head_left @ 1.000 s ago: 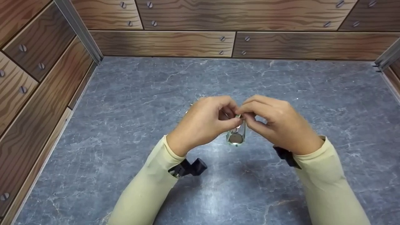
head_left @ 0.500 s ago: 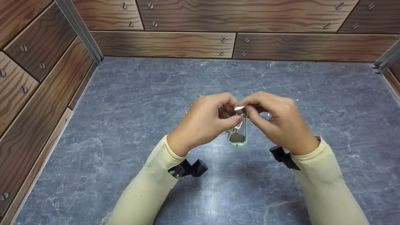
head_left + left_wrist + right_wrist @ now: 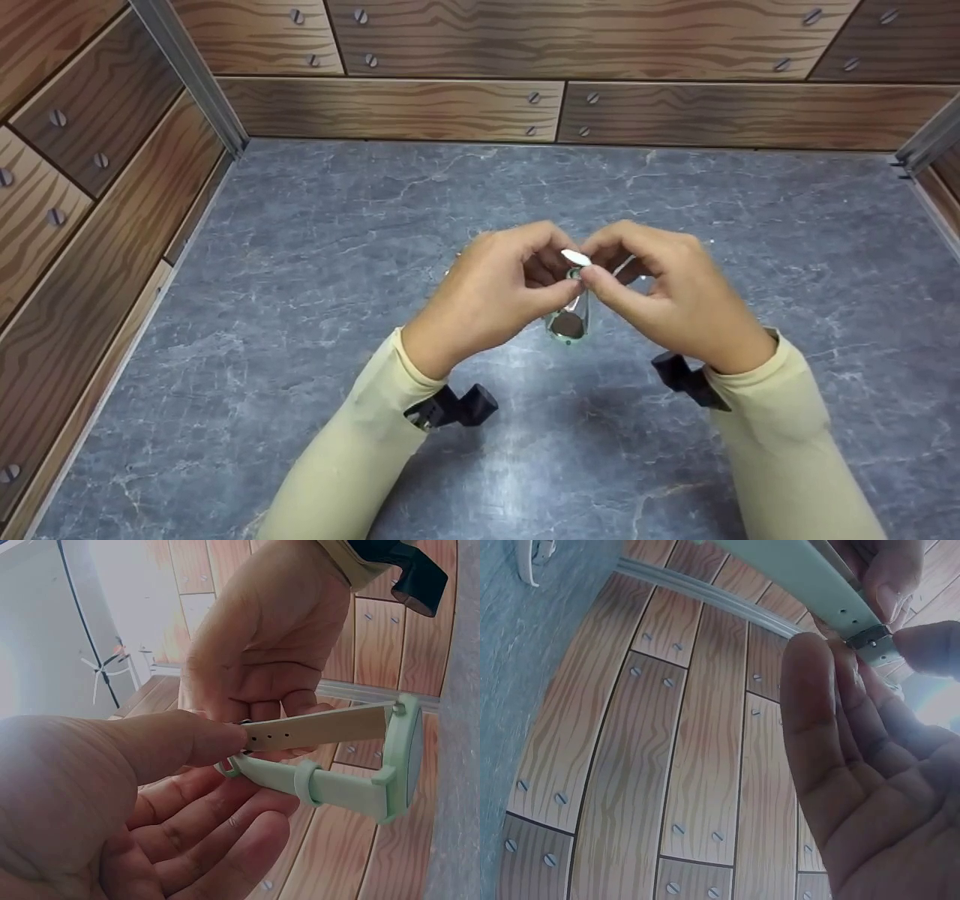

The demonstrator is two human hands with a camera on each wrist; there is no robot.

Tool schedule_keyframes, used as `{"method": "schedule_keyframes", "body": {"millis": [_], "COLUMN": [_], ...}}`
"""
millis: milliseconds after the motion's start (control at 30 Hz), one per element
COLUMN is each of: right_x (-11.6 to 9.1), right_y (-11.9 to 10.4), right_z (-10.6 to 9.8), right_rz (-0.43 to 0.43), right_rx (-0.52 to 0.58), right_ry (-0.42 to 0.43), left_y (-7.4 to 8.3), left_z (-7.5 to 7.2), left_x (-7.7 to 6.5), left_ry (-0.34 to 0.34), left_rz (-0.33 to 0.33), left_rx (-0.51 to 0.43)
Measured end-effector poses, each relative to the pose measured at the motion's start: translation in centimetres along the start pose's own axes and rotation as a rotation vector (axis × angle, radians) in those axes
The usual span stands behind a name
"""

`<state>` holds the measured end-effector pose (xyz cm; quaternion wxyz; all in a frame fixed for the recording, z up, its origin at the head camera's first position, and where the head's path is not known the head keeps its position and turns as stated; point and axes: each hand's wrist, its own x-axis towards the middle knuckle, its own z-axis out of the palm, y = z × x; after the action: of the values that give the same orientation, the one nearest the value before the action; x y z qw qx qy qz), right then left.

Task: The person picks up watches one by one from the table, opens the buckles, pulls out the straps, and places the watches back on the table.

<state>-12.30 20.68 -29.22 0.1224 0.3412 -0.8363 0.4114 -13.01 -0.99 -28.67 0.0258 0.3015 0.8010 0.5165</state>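
In the head view, the left hand (image 3: 499, 281) and the right hand (image 3: 658, 289) meet over the grey marbled desk (image 3: 315, 300), fingertips close together on the strap (image 3: 576, 257) of a pale green watch (image 3: 568, 325); the watch hangs below the fingers, its dark round case on the side nearer the person, and whether it touches the desk I cannot tell; each hand comes out of a pale yellow sleeve, with black wrist cameras (image 3: 476, 405) at the cuffs; wood-patterned walls (image 3: 450, 109) with printed screws stand behind and to the left. In the left wrist view, the left hand's thumb lies over the strap near its buckle (image 3: 227, 766), pinching it against the fingers, while the right hand is just beyond, fingers bent at the same spot; the two strap halves run from there to the case (image 3: 405, 757), one showing its tan inner side with small holes, the other bearing a keeper loop (image 3: 306, 782). In the right wrist view, the right hand grips the strap end between thumb and finger, right beside the metal buckle through which the strap passes; the left hand's fingertip touches the strap just above; a pale item (image 3: 526, 562) at the upper left corner is too cut off to name.
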Motion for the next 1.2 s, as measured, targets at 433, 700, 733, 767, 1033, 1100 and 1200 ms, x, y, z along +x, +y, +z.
{"method": "schedule_keyframes", "body": {"millis": [433, 700, 733, 767, 1033, 1100, 1200], "right_x": [0.01, 0.07, 0.06, 0.06, -0.06, -0.07, -0.04], "right_y": [0.2, -0.07, -0.03, 0.02, 0.23, 0.22, 0.22], "right_z": [-0.07, -0.13, -0.13, -0.12, -0.33, -0.36, -0.34], "right_rz": [0.019, 0.038, 0.035, 0.031, 0.032, 0.031, 0.02], "right_rx": [0.1, 0.239, 0.249, 0.262, 0.287, 0.273, 0.261], "right_ry": [0.027, 0.063, 0.065, 0.069, 0.046, 0.038, 0.039], "left_y": [-0.18, -0.16, -0.16, -0.16, -0.15, -0.15, -0.15], "left_z": [-0.01, -0.11, -0.12, -0.13, -0.08, -0.09, -0.12], "left_x": [0.1, 0.05, 0.06, 0.06, 0.07, 0.05, 0.07], "left_ry": [0.01, 0.007, 0.009, 0.012, 0.01, 0.005, -0.001], "left_rz": [0.005, -0.015, -0.015, -0.014, -0.005, -0.009, -0.01], "left_rx": [-0.005, -0.017, -0.019, -0.02, -0.012, -0.014, -0.007]}}
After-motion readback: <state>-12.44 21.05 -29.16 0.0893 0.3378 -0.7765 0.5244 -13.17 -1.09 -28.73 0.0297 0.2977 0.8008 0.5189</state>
